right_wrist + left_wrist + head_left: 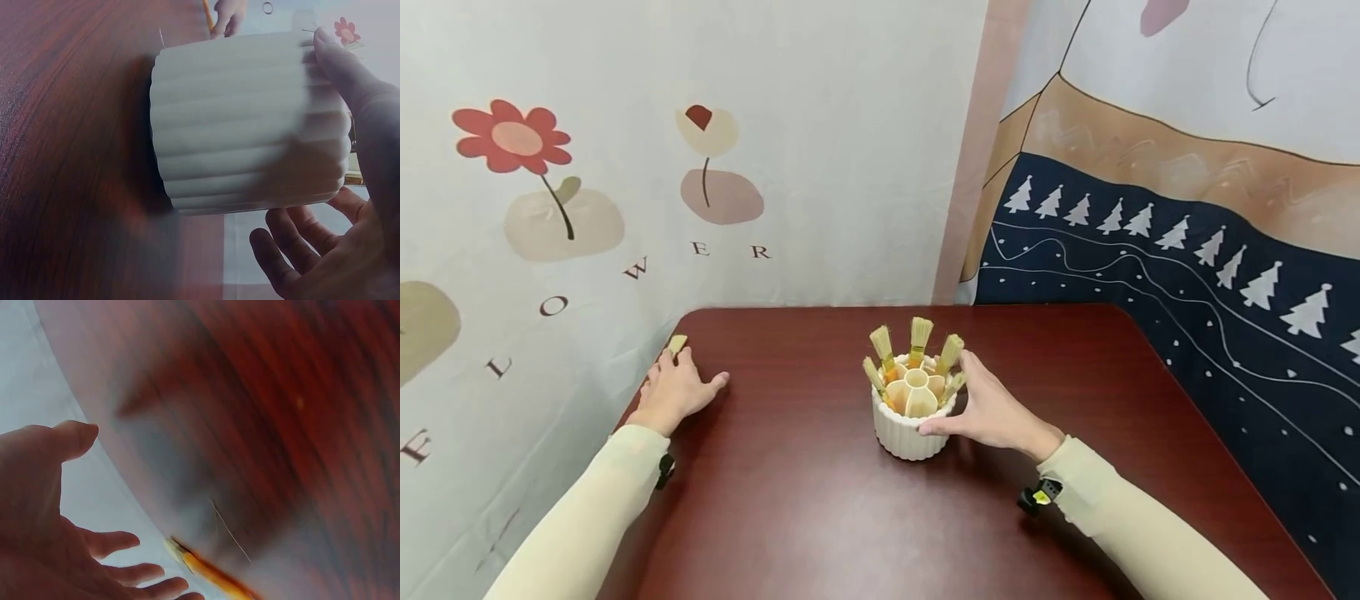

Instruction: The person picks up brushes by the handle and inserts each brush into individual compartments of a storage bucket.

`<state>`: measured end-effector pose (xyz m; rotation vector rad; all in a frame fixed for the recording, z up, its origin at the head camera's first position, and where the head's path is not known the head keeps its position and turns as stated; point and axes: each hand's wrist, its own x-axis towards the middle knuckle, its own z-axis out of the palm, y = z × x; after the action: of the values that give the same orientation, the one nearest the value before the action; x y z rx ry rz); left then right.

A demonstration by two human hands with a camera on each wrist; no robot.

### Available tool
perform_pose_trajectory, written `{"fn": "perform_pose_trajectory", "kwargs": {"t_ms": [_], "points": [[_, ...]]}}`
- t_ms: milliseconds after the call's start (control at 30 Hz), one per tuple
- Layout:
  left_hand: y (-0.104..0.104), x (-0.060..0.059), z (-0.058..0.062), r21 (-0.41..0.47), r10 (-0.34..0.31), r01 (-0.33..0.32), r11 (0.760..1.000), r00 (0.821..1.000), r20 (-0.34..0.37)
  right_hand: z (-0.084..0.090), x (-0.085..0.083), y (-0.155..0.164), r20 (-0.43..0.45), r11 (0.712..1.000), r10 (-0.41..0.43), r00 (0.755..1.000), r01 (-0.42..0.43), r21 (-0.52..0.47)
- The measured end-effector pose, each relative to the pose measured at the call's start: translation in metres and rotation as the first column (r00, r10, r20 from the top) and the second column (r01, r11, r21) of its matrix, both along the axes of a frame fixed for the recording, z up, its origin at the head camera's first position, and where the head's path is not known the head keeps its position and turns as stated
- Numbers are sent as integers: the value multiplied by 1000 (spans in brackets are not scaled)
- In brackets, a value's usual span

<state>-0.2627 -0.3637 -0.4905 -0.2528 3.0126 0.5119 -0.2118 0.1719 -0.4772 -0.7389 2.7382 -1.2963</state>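
A white ribbed pot [898, 429] with petal-shaped compartments stands on the table, several paintbrushes [921, 333] upright in it, bristles up. My right hand [1000, 414] holds the pot by its right side, thumb at the near side and fingers round the far side; the right wrist view shows the thumb by the rim of the pot [244, 125]. At the table's left edge my left hand [668, 390] has its fingers stretched out and thumb spread. Beside these fingertips lies a loose paintbrush [212, 574] with an orange handle; whether they touch it I cannot tell.
The dark red wooden table [790, 517] has rounded far corners. Behind it hangs a pale flower-printed cloth [850, 167], and on the right a dark blue cloth with white trees [1150, 275]. A thin strand [231, 531] lies near the loose brush.
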Motion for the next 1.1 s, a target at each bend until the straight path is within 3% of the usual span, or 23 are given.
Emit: {"fn": "perform_pose_trajectory", "kwargs": {"t_ms": [167,467,700,1100], "points": [[-12,0,-3,-7,-5,5,1000,1000,18,1,3,-3,6,1000,7,1000,-7,9],[-24,-7,-6,3,-54,56,998,987,-150,3,3,-2,-9,1000,-10,1000,10,11],[-31,-8,-7,9,-102,108,994,958,-268,3,4,-3,-19,1000,-12,1000,12,5],[-32,-7,-8,7,-112,118,993,960,-256,4,12,-9,-30,996,-87,996,88,26]]}}
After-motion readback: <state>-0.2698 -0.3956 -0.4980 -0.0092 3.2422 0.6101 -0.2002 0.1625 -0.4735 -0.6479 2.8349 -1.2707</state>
